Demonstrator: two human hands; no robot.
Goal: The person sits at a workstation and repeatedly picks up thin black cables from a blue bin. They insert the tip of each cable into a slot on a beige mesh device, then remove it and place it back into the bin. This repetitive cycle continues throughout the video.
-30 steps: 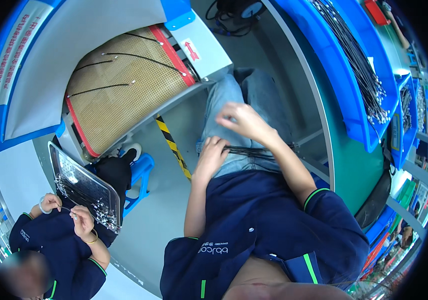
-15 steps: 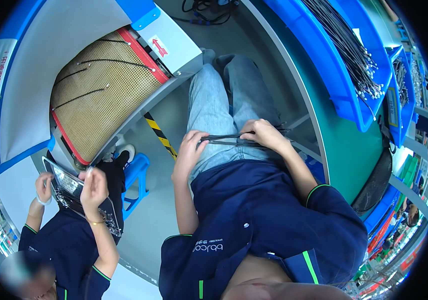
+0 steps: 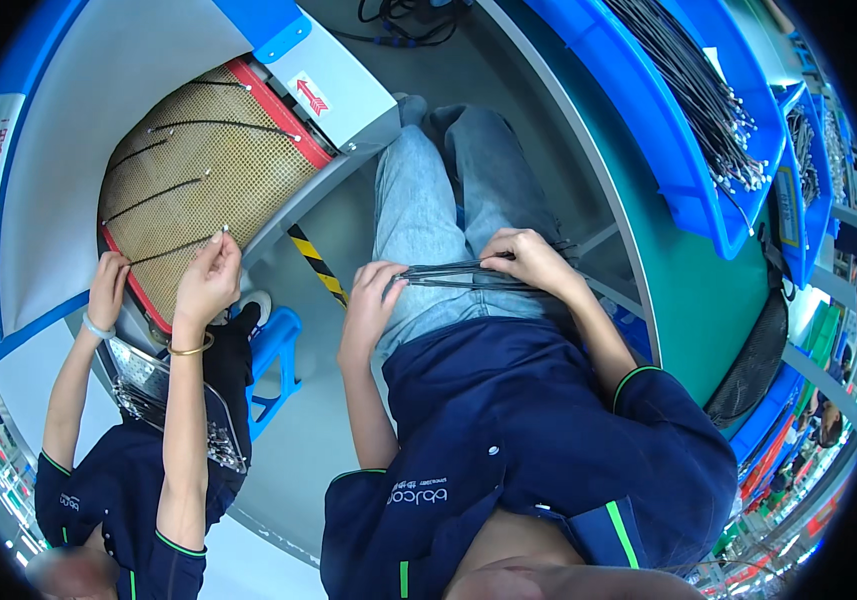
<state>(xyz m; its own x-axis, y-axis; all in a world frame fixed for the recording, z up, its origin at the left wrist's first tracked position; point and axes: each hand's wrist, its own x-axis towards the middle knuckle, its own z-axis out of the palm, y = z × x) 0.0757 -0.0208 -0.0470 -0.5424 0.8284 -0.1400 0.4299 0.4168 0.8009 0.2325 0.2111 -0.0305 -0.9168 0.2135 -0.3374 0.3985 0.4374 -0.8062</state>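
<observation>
Black cables (image 3: 458,276) across both hands' fingers (image 3: 388,285)

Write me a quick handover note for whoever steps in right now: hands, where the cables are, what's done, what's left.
Left hand: closed on one end of a bundle of thin black cables, resting on the lap.
Right hand: gripping the bundle's other end.
More cables fill the blue bin on the right.
A few cables lie spaced out on the mesh conveyor belt, where a co-worker's hand sets one down.
Left: the held bundle is not on the belt.
</observation>
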